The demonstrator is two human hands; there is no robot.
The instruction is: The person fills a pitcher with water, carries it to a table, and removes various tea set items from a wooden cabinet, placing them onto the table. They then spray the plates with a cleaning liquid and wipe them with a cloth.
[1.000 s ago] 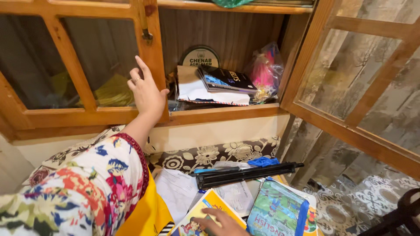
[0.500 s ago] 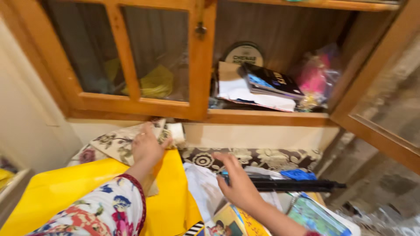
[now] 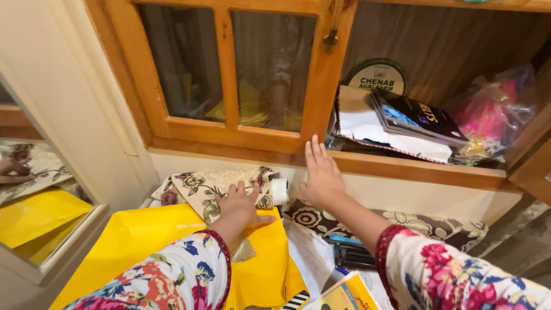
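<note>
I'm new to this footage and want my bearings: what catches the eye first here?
The bright yellow sheet at lower left stands out most, with the left hand resting on a flowered cloth at its top edge. The right hand reaches up to the sill of the wooden cabinet, whose open right side holds a dark book and a pink plastic bag.

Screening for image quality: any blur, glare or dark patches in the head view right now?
Head view: mostly sharp, with the left hand and right hand crisp; warm indoor light; faint reflections on the glass cabinet door; the shelf recess is dimmer; the mirror at left reflects yellow sheet.
</note>
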